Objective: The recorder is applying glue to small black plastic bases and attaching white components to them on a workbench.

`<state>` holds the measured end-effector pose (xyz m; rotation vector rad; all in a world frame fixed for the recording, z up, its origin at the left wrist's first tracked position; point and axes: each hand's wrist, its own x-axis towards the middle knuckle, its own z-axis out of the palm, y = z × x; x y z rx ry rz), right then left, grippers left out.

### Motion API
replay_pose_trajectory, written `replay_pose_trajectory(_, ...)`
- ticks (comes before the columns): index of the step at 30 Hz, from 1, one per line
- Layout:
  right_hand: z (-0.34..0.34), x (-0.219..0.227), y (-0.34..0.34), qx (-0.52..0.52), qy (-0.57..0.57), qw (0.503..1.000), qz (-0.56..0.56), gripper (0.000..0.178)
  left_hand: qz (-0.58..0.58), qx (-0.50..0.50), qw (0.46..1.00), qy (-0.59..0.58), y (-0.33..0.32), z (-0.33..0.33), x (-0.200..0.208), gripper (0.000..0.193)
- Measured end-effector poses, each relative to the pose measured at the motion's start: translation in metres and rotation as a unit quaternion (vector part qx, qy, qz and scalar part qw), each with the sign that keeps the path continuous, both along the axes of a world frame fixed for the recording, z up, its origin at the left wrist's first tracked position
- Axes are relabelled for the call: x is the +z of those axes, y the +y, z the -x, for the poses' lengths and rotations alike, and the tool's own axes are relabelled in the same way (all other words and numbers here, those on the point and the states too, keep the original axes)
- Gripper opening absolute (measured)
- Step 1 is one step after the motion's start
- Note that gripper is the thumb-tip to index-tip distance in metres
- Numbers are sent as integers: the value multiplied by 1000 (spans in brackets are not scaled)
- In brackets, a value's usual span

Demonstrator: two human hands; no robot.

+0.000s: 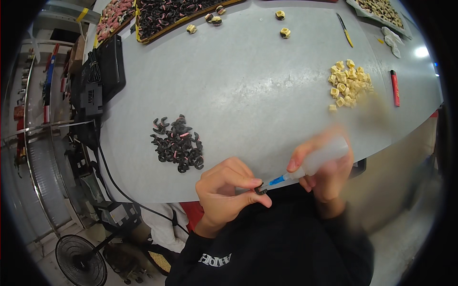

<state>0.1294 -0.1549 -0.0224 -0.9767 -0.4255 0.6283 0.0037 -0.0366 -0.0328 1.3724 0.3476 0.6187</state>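
My left hand (224,188) pinches a small black curved piece (260,190) between thumb and forefinger at the table's near edge. In my right hand (329,178) is a translucent white squeeze bottle (327,156), tilted so that its blue needle tip (276,180) meets or nearly meets the black piece; I cannot tell if they touch. A pile of similar black curved pieces (179,145), some with pink edges, lies beyond my left hand to the left. Farther off to the right is a pile of small cream-yellow blocky pieces (352,85).
Trays of black pieces (171,13) and pink pieces (114,18) stand at the far left. A few joined yellow-and-black pieces (285,33) lie at the back. On the right are a yellow-handled tool (348,38), white cloth (392,42) and red stick-shaped item (395,88). A black case (113,64) sits left.
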Motion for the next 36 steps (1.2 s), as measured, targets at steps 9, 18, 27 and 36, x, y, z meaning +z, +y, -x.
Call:
replay_pose_trajectory(9, -1, -1, 1, -10, -15, 1000, 7, 41, 4, 0, 1000, -3, 1, 0, 0, 35)
replay_pose_trajectory(18, -11, -9, -2, -31, -105, 993, -52, 35, 66, 3, 996, -55, 3, 0, -1, 29)
replay_pose_trajectory(27, -29, -3, -7, -130, -404, 893, 146, 34, 56, 18, 997, -50, 0, 0, 3, 29)
replay_pose_trajectory(36, -32, 2, -15, -162, -419, 864, 227, 34, 51, 10, 996, -66, 2, 4, -1, 29)
